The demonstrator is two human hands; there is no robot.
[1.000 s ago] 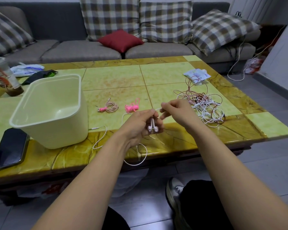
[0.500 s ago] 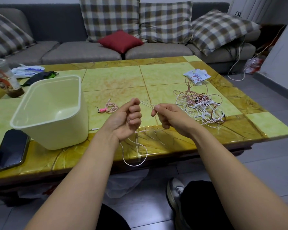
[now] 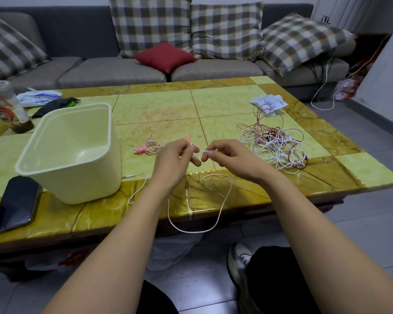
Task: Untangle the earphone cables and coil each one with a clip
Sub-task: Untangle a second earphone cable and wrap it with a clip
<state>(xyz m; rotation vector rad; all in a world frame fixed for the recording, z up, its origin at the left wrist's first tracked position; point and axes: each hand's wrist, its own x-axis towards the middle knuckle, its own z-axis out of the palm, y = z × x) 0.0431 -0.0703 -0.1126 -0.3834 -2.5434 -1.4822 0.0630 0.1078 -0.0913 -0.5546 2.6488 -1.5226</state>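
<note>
Soft, even indoor light is shown; glare is reflected off the glossy table [image 3: 213,196]; edges are bent by wide-angle distortion.

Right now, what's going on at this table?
A person is working one pale earphone cable at the near edge of the table. The left hand and right hand each pinch it, close together, while its slack hangs in a loop below the edge. One coiled cable with a pink clip lies between the cream bin and the left hand. A tangled pile sits to the right.
</note>
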